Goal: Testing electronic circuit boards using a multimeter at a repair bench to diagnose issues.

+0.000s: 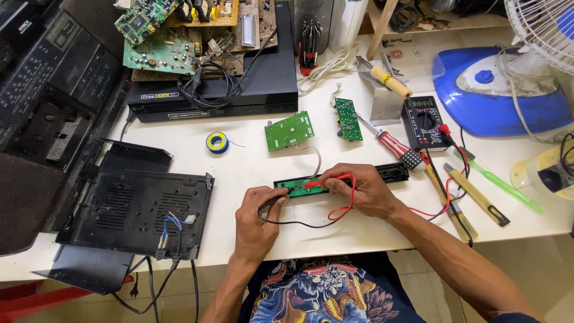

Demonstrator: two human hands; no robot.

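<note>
My left hand (256, 218) pinches a black test probe (276, 200) and touches its tip to the left end of a narrow green circuit board in a long black panel (391, 173) lying on the white table (257, 164). My right hand (362, 188) grips a red test probe (326, 180) and presses it onto the middle of the same board. Red and black leads loop in front of the panel and run right to a black multimeter (423, 121).
An open black device casing (131, 209) lies at the left. Two loose green boards (289, 130) (348, 119), a solder spool (217, 142), a red-handled screwdriver (394, 145), a black player stacked with boards (263, 84), a blue fan base (496, 90) and hand tools (475, 194) surround the work spot.
</note>
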